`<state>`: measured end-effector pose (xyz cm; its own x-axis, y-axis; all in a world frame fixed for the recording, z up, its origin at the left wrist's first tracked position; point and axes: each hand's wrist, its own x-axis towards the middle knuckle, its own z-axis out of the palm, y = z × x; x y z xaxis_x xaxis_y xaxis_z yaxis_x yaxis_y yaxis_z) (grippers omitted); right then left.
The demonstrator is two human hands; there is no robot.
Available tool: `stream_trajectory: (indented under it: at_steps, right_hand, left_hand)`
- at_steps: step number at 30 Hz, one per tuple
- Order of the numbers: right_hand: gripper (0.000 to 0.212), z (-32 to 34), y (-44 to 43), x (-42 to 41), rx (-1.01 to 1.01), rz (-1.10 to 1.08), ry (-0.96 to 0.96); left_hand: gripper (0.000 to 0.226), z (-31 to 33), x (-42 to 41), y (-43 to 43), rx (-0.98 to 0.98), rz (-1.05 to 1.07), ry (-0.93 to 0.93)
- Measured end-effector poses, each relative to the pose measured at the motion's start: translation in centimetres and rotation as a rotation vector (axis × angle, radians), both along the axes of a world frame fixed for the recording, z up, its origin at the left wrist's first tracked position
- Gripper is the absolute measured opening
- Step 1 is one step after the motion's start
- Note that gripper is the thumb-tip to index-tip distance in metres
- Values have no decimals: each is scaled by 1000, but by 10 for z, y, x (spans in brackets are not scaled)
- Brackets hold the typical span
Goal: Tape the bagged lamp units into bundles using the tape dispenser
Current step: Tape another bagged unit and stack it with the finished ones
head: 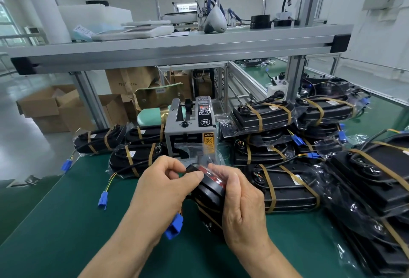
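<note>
Along the far left edge of the bench [66, 222] lie several bundles [132, 158], each bagged and crossed by two brown tape bands, so those look finished. The dispenser [190, 127] stands at the far edge, mid-bench; I cannot tell whether a strip waits at its mouth. Just in front of it, held above the bench, is a bagged unit [208, 191]. The left hand [163, 187] pinches its top end and the right hand [241, 206] grips its side. One brown band seems to cross its lower part, so another strip is probably due. The right side holds a stacked pile [287, 187] of banded bundles. No unbanded unit shows there, so this one may be among the last.
</note>
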<state>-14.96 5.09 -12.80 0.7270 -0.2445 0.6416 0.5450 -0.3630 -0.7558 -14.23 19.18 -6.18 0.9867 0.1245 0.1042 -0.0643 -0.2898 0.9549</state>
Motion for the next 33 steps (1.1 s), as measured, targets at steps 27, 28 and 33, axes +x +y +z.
stream_trajectory:
  at_steps: [27,28,33]
  right_hand:
    - [42,3,10,19,311,62,-99]
    - [42,2,10,22,329,98,-104]
    - [38,-4,-18,17,422,472,131]
  left_hand:
    - [74,-14,18,-5,-223,-125,-25]
    - [71,-11,21,-6,-149,-112,-97]
    - [73,-22,14,0,269,-154,-346]
